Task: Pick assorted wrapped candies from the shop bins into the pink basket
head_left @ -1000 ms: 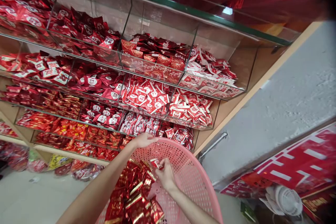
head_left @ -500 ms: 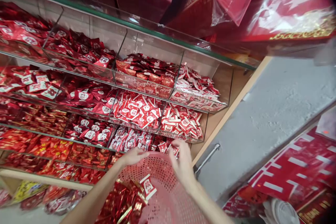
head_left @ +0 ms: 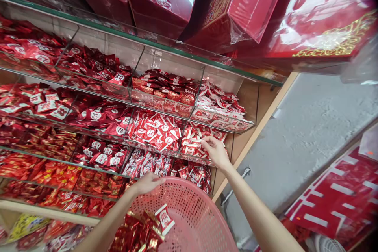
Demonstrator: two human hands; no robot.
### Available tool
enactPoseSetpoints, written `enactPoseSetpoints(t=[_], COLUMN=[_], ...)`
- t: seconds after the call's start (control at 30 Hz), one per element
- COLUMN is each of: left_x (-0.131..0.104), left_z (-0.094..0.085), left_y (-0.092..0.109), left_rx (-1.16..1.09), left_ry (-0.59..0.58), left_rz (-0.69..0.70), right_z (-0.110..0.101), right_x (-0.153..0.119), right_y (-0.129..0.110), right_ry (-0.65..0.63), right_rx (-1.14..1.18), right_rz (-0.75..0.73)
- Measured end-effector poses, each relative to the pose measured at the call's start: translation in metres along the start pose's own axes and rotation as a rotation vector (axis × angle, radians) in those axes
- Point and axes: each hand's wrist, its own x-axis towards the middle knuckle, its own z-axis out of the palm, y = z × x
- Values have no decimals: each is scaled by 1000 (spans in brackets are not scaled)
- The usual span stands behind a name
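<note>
My left hand (head_left: 149,183) grips the far rim of a pink perforated basket (head_left: 201,208), fingers closed over its edge. Inside the basket, on the left, lies a heap of shiny red and gold packets (head_left: 136,230), with one white-edged red packet (head_left: 164,219) beside it. Above the basket's right side, my right hand (head_left: 213,150) reaches over a bin of small red and white packets (head_left: 190,144). Its thumb and fingertips are close together at the packets; whether a packet is between them is too small to tell.
Clear-walled shelf bins (head_left: 165,102) of red packets rise in tiers ahead and to the left. Large red boxes (head_left: 161,0) stand on the glass shelf above. A wooden side panel (head_left: 251,138) borders a grey wall (head_left: 319,114) at right, with red and white goods lower right.
My right hand has moved up and right, from above the basket rim to the packets in the bin. My left hand stays on the rim.
</note>
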Motion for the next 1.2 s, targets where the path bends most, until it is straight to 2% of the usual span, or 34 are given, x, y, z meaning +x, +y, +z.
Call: enactPoseSetpoints(t=[0.13,0.5,0.6,0.7,0.77,0.83,0.9,1.0,1.1,1.2], left_x=[-1,5,3,2,1,0,0,1,2,0], left_z=[0,6,5,2,1,1,1,2,3,3], left_y=[1,0,2,4,6,7,9,9,7,5], left_rx=[-3,-71,-88,-70,-57,-70,-101,-104,-67,-43], left_ry=[-6,-41,-41,-31,-26,-38,-66,-76,-52,-33], left_rz=[-11,-27,-19,-12,-37,-43,-27,-3,5,21], right_z=[-2,-12,-22,-29,-25,-11,10,47,74,89], right_x=[-2,-9,-22,-49,-72,-97,-120,-144,-152,-152], right_y=[1,1,-10,-24,-27,-20,1,49,95,119], right_ry=[120,309,343,346,269,93,-134,-353,-424,-434], right_rx=[149,450,525,513,454,380,328,274,12,-122], right_rz=[59,111,80,44,58,126,248,378,504,532])
